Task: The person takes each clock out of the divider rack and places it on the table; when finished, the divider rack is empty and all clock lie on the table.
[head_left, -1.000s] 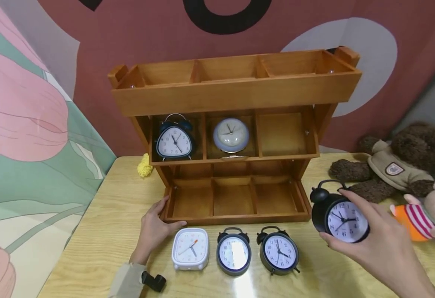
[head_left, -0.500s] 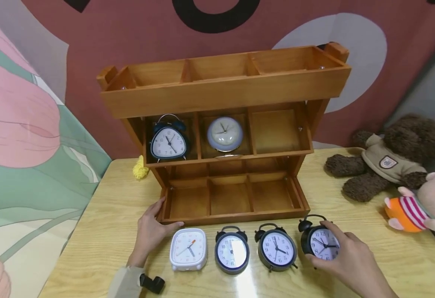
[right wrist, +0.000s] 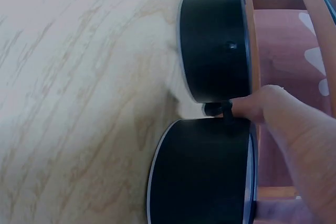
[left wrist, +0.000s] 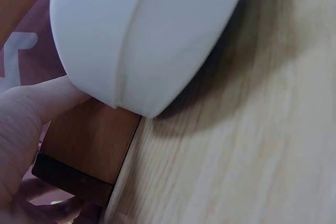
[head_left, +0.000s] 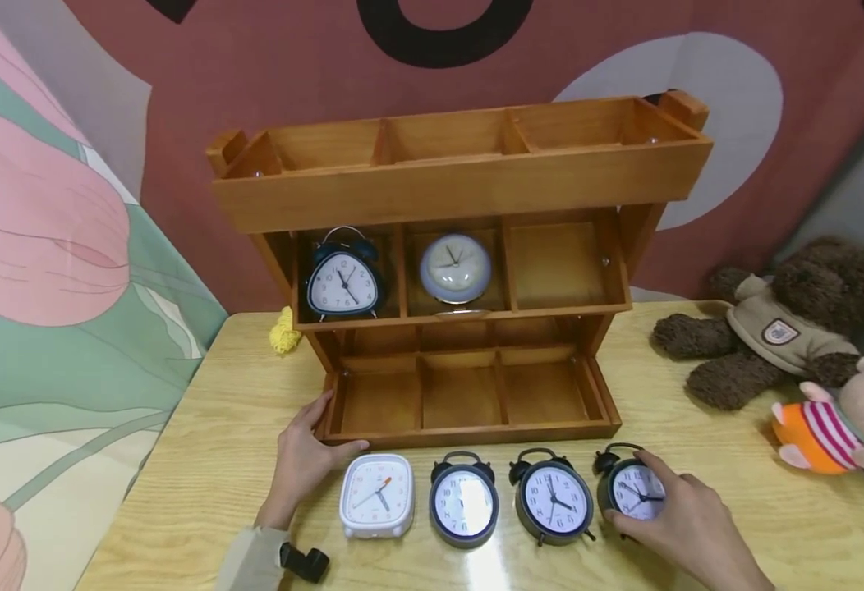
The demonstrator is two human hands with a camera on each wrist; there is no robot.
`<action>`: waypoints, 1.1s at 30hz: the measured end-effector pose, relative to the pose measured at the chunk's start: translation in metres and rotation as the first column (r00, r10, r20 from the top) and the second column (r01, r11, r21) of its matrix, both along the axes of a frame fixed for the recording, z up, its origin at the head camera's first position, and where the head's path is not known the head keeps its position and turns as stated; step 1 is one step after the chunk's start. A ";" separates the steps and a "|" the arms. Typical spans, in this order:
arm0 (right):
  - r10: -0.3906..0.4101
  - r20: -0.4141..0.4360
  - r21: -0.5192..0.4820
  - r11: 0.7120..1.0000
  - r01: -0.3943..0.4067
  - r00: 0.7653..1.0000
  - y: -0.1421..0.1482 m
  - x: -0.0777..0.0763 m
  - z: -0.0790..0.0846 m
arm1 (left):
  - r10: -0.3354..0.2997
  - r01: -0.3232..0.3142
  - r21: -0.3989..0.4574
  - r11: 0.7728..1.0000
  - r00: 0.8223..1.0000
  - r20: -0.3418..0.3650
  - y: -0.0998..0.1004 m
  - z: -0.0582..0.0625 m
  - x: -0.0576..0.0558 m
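A three-tier wooden shelf (head_left: 461, 185) stands on the light wood table (head_left: 218, 460). Its middle tier holds a blue twin-bell clock (head_left: 343, 283) and a round pale clock (head_left: 456, 269). In front lie a white square clock (head_left: 377, 495) and two black twin-bell clocks (head_left: 465, 502) (head_left: 553, 497). My right hand (head_left: 668, 513) grips a third black clock (head_left: 627, 488) standing at the row's right end. The right wrist view shows that clock (right wrist: 205, 177) beside its neighbour (right wrist: 215, 45). My left hand (head_left: 306, 455) rests open against the bottom tray's front-left corner (left wrist: 89, 145), beside the white clock (left wrist: 147, 35).
A brown teddy bear (head_left: 787, 320) and a plush toy with an orange striped sleeve (head_left: 831, 427) lie at the table's right. A small yellow thing (head_left: 284, 332) sits behind the shelf's left side. Printed cloth hangs on the left and behind.
My right hand has carried the black clock from the right, down and leftward, and stood it at the right end of the row. The left hand has stayed put.
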State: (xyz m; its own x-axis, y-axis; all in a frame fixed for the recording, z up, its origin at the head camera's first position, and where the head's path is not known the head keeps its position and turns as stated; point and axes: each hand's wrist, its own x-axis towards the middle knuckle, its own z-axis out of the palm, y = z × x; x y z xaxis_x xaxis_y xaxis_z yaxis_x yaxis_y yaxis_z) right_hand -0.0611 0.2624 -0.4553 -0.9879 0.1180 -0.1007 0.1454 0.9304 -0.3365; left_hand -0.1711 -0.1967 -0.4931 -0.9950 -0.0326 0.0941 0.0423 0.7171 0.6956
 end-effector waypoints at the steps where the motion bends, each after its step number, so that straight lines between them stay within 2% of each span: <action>1: 0.000 0.014 0.002 1.000 0.000 1.000 0.000 -0.001 -0.001 | 0.000 0.000 0.001 1.000 1.000 0.001 0.000 0.000 0.000; 5: 0.012 0.046 0.008 1.000 -0.012 0.999 0.002 -0.003 -0.005 | 0.002 -0.002 0.003 1.000 1.000 0.006 0.001 -0.001 0.001; 11: 0.031 0.043 0.012 0.999 -0.032 0.999 0.002 -0.006 -0.007 | 0.006 -0.006 -0.002 1.000 1.000 -0.004 0.000 -0.002 0.001; 16: 0.030 0.094 0.007 1.000 -0.031 0.995 0.002 -0.008 -0.007 | 0.013 -0.013 -0.002 1.000 1.000 -0.015 -0.001 -0.002 0.002; 20: 0.031 0.135 0.010 0.999 -0.033 0.990 0.004 -0.006 0.000 | 0.008 -0.008 0.003 1.000 1.000 -0.021 0.000 -0.003 0.002; 23: 0.048 0.105 0.012 0.999 -0.049 0.993 0.005 -0.004 0.011 | 0.006 -0.006 0.005 1.000 1.000 -0.017 0.000 -0.003 0.002; 26: 0.091 -0.023 -0.002 0.996 -0.091 0.996 0.000 -0.001 0.026 | 0.007 -0.007 0.005 1.000 1.000 -0.014 0.000 -0.003 0.001; 27: 0.116 -0.095 -0.011 0.993 -0.117 0.989 -0.002 -0.001 0.032 | 0.008 -0.008 0.004 1.000 1.000 -0.014 0.000 -0.003 0.001; 28: 0.145 -0.178 -0.022 0.988 -0.151 0.973 -0.006 -0.001 0.038 | 0.008 -0.008 0.004 1.000 1.000 -0.015 0.000 -0.002 0.001; 29: 0.183 -0.276 -0.024 0.980 -0.196 0.944 -0.009 -0.002 0.044 | 0.007 -0.007 0.004 1.000 1.000 -0.016 0.000 -0.002 0.001; 30: 0.220 -0.369 -0.015 0.970 -0.243 0.903 -0.012 -0.003 0.050 | 0.007 -0.006 0.004 1.000 1.000 -0.016 0.000 -0.002 0.001; 32: 0.290 -0.523 0.022 0.944 -0.328 0.801 -0.020 -0.008 0.062 | 0.006 -0.006 0.002 1.000 1.000 -0.018 0.000 -0.001 0.001; 33: 0.322 -0.591 0.046 0.929 -0.367 0.740 -0.025 -0.011 0.068 | 0.006 -0.006 0.003 1.000 1.000 -0.017 0.000 -0.001 0.001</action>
